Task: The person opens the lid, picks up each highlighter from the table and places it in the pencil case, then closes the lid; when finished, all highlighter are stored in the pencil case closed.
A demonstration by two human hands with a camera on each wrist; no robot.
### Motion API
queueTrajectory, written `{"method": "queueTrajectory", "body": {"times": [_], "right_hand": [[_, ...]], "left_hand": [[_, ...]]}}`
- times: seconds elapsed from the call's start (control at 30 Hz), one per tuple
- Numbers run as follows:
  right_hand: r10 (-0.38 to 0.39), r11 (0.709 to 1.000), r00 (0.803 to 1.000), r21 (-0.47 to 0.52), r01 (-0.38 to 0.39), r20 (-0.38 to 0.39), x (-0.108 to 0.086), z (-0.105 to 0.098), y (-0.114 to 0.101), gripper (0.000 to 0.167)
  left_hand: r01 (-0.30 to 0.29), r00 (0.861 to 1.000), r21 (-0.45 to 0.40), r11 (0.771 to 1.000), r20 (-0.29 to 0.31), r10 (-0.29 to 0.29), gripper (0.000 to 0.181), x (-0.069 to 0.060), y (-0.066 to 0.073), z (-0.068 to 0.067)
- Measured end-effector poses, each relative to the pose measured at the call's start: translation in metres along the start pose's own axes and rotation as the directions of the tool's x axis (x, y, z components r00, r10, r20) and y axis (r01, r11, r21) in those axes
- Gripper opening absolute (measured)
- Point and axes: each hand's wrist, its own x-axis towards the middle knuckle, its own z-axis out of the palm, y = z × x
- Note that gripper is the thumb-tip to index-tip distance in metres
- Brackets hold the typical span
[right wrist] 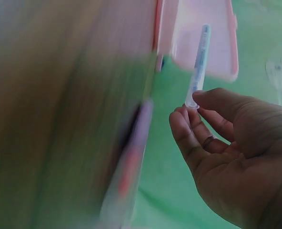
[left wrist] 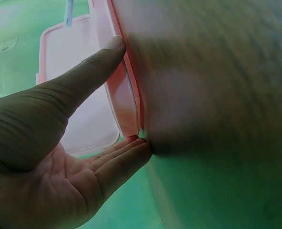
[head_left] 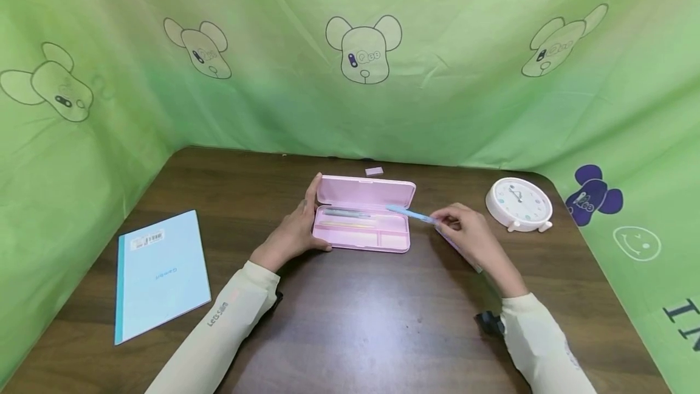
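A pink pencil case (head_left: 362, 242) lies with its lid (head_left: 365, 191) raised at the back. Slim pens or pencils (head_left: 346, 214) lie in its long rear compartment. My left hand (head_left: 292, 230) holds the case's left end, thumb on the near wall and fingers along the left side up to the lid. Between thumb and fingertips my right hand (head_left: 465, 230) pinches one end of a light-blue pen (head_left: 410, 214); its far end reaches over the case's right side. Under the right hand, a thin purplish strip-like item (head_left: 459, 248) lies on the table, its kind unclear.
A light-blue notebook (head_left: 164, 278) lies at the left of the brown table (head_left: 350, 321). The white round alarm clock (head_left: 519, 204) is at the right. Behind the case sits a small pink block (head_left: 374, 171), perhaps an eraser. Green printed cloth (head_left: 273, 108) encloses the table.
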Motion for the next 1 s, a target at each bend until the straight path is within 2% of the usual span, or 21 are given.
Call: {"method": "queueTrajectory", "body": {"times": [0.1,0.23,0.37,0.47,0.6,0.77,0.9,1.0], "right_hand": [[-0.019,0.998,0.999,0.055,0.016,0.045,0.013,0.017,-0.013,0.011],[-0.045,0.993,0.996,0.112,0.035,0.082,0.026,0.035,-0.027,0.012],[-0.06,0.991,0.995,0.126,0.049,0.084,0.031,0.047,-0.037,0.014],[-0.078,0.99,0.994,0.123,0.067,0.082,0.035,0.053,-0.043,0.015],[-0.092,0.99,0.993,0.111,0.083,0.079,0.039,0.058,-0.052,0.014],[-0.089,0.992,0.991,0.101,0.079,0.095,0.045,0.065,-0.06,0.016],[-0.086,0.995,0.989,0.066,0.079,0.117,0.048,0.07,-0.065,0.025],[-0.083,0.996,0.991,0.039,0.079,0.103,0.047,0.07,-0.065,0.031]], "left_hand": [[0.001,1.0,0.005,1.0,-0.016,-0.001,0.166,0.006,-0.014,0.008],[-0.017,1.0,0.005,1.0,-0.01,0.017,0.165,0.011,-0.015,0.012],[-0.034,0.999,-0.018,0.999,0.003,0.034,0.16,0.005,0.003,0.004],[-0.017,1.0,-0.03,0.999,0.022,0.018,0.154,-0.004,0.024,-0.008],[-0.01,1.0,-0.003,1.0,0.013,0.01,0.154,-0.007,0.026,-0.011],[0.017,0.999,-0.016,1.0,0.028,-0.017,0.151,-0.009,0.029,-0.013],[0.03,0.999,-0.008,1.0,0.032,-0.03,0.151,-0.009,0.027,-0.012],[0.038,0.999,-0.004,0.999,0.036,-0.037,0.151,-0.009,0.027,-0.011]]}}
